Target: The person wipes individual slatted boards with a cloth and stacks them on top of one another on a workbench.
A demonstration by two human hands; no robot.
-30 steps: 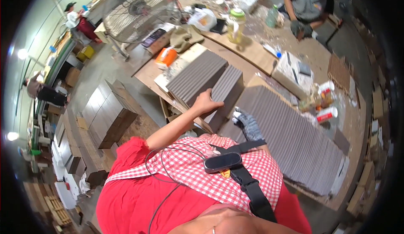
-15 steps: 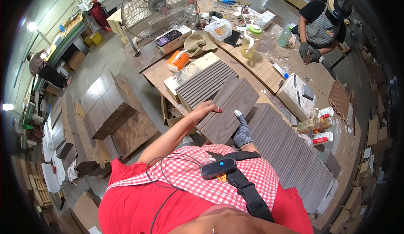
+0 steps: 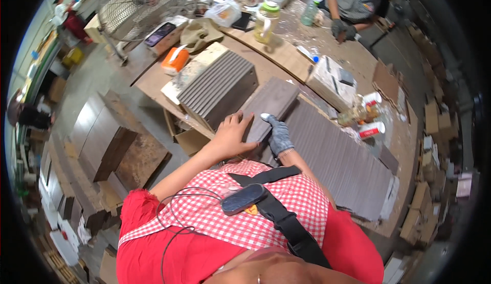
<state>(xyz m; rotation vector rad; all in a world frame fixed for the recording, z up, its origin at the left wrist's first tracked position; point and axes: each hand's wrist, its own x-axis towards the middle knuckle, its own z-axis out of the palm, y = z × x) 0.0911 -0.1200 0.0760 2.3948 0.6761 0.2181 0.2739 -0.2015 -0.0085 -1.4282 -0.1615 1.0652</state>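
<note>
Between my hands is a small stack of grey-brown wood-grain planks, its edges now nearly lined up. My bare left hand is curved against the stack's left side, thumb toward me and fingers bent at the far end. On the opposite side, my right hand, in a grey glove with a pale thumb tip, grips the stack with the thumb on top. Just beyond my left hand, a block of similar planks stands on edge against a pale, paint-spattered block. A long row of planks lies to the right.
An orange tissue pack, a cap, a phone and a yellow-green jug stand on the far table. Red-and-white cups sit at right. A fan is far left; a gloved co-worker works across.
The fanned planks have been drawn together into a neater stack and lowered beside the row. My left hand has shifted from the top face to the side. The view has turned slightly.
</note>
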